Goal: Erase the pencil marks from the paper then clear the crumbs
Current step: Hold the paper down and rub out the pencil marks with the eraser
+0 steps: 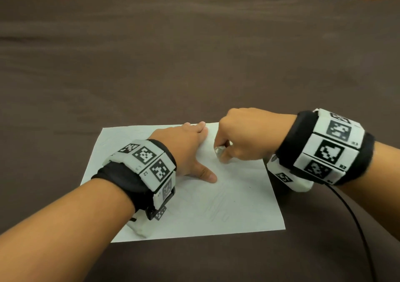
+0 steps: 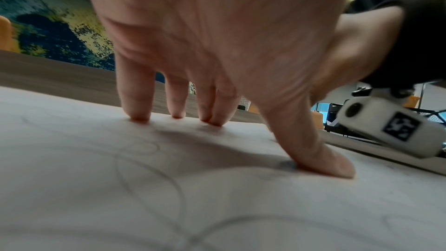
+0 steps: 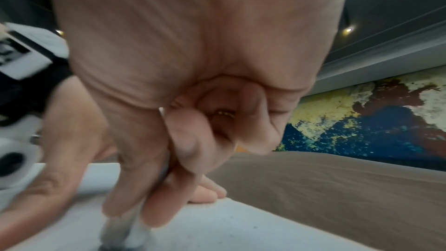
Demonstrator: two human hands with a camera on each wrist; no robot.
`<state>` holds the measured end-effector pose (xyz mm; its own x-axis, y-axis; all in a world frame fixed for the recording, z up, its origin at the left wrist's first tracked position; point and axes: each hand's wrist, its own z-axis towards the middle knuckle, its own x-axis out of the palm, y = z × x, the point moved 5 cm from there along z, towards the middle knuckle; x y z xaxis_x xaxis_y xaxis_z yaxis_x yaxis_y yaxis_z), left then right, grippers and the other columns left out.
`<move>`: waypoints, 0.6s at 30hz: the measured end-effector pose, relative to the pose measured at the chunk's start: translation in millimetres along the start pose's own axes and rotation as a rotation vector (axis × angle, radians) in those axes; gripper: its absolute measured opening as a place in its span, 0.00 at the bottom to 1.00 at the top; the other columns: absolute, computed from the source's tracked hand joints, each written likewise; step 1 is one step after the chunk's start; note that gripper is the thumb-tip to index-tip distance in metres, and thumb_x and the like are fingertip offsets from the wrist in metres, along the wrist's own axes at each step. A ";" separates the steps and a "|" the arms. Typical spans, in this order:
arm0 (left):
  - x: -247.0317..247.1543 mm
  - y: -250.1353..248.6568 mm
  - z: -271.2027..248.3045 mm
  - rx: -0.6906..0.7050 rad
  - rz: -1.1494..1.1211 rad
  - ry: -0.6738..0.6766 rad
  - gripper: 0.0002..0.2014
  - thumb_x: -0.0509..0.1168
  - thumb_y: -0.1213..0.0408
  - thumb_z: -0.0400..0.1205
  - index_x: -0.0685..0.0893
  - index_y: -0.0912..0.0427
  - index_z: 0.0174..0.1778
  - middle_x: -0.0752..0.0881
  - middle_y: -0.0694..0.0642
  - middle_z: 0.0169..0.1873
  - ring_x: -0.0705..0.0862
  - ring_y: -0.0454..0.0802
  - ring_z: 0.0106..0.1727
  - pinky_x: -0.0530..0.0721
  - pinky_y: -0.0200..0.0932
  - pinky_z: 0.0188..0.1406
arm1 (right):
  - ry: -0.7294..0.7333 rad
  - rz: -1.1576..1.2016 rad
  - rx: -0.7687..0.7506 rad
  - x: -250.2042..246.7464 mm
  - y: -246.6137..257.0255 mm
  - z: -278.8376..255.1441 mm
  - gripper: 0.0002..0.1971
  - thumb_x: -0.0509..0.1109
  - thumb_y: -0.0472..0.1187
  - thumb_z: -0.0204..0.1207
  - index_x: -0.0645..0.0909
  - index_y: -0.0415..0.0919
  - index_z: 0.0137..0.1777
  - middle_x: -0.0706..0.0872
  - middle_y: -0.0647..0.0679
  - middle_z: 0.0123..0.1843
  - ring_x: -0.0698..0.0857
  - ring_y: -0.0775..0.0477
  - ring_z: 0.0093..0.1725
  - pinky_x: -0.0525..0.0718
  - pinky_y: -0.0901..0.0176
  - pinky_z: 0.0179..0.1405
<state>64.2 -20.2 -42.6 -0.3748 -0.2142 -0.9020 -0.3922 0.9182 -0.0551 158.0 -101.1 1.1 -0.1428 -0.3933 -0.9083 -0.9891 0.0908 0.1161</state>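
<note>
A: Where does the paper (image 1: pixel 227 208) lie?

B: Flat on the brown table (image 1: pixel 194 61), close to the near edge and roughly midway between the left and right edges. Faint pencil marks (image 2: pixel 149 177) curve across the sheet; in the left wrist view they show as looping grey lines under the palm.

A: And the left hand (image 1: pixel 186 149)?

B: It rests on the paper with its fingers (image 2: pixel 135 100) straight and spread, the tips pressing the sheet near its far edge and the thumb (image 2: pixel 311 148) pressed down apart from them, pointing toward the right hand. It grips nothing.

A: The right hand (image 1: pixel 244 134)?

B: Its fingers are curled, and the thumb and forefinger pinch a small pale eraser (image 1: pixel 219 152). The lower end of the eraser touches the paper near the sheet's far right part, just beside the left hand's fingers. The right wrist view is blurred, so the eraser (image 3: pixel 125 230) shows only as a grey smear under the fingertips.

A: Any crumbs?

B: A few tiny dark specks (image 1: pixel 250 187) dot the paper on its right side; whether they are crumbs cannot be told.

A: Anything else?

B: Both wrists carry black bands with white blocks of black-and-white markers (image 1: pixel 149 158), and a black cable (image 1: pixel 355 223) trails from the right wrist toward the near right corner of the table.
</note>
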 end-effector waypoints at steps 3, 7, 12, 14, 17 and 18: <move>-2.4 -1.2 -1.6 0.016 -0.001 -0.011 0.59 0.67 0.23 0.65 0.52 0.50 0.86 0.48 0.40 0.86 0.54 0.47 0.86 0.70 0.55 0.77 | -0.046 0.008 0.050 -10.1 -6.4 13.7 0.05 0.74 0.48 0.79 0.92 0.54 0.49 0.89 0.55 0.43 0.86 0.45 0.44 0.83 0.55 0.40; -4.1 -3.5 -4.7 0.014 0.022 -0.021 0.58 0.66 0.23 0.66 0.52 0.49 0.86 0.52 0.40 0.85 0.61 0.49 0.83 0.73 0.52 0.71 | -0.161 0.043 0.150 -25.0 -22.1 37.3 0.07 0.74 0.45 0.76 0.93 0.50 0.49 0.92 0.50 0.47 0.88 0.42 0.46 0.89 0.50 0.43; -2.5 -0.6 -2.5 0.003 0.001 -0.018 0.59 0.67 0.23 0.65 0.51 0.47 0.87 0.50 0.39 0.86 0.55 0.48 0.86 0.72 0.55 0.76 | -0.134 -0.008 0.089 -14.5 -8.4 22.7 0.09 0.70 0.44 0.78 0.92 0.43 0.45 0.91 0.44 0.41 0.88 0.39 0.42 0.89 0.46 0.41; -1.2 -0.1 -1.6 -0.006 -0.001 -0.005 0.61 0.67 0.23 0.64 0.48 0.49 0.87 0.49 0.39 0.86 0.52 0.47 0.87 0.71 0.56 0.77 | -0.094 -0.020 0.043 -2.4 0.6 6.6 0.11 0.69 0.45 0.79 0.91 0.42 0.46 0.90 0.44 0.40 0.85 0.41 0.37 0.88 0.46 0.40; -1.9 -2.1 -1.8 -0.009 0.012 0.003 0.63 0.67 0.23 0.65 0.45 0.51 0.87 0.49 0.40 0.86 0.51 0.47 0.87 0.70 0.57 0.78 | -0.027 -0.028 0.015 5.4 6.6 -7.9 0.11 0.69 0.47 0.80 0.91 0.44 0.48 0.90 0.46 0.39 0.83 0.42 0.36 0.85 0.49 0.38; -2.5 -2.6 -2.0 -0.006 0.013 0.001 0.63 0.67 0.23 0.65 0.45 0.52 0.88 0.50 0.40 0.86 0.51 0.47 0.87 0.70 0.56 0.78 | -0.013 -0.013 0.019 4.0 6.1 -8.0 0.09 0.70 0.48 0.80 0.92 0.47 0.49 0.90 0.48 0.40 0.85 0.43 0.38 0.86 0.49 0.40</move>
<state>64.5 -22.6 -39.3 -0.3809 -0.2026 -0.9021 -0.3925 0.9188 -0.0406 151.1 -109.5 1.4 -0.1296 -0.3831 -0.9146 -0.9899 0.1034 0.0970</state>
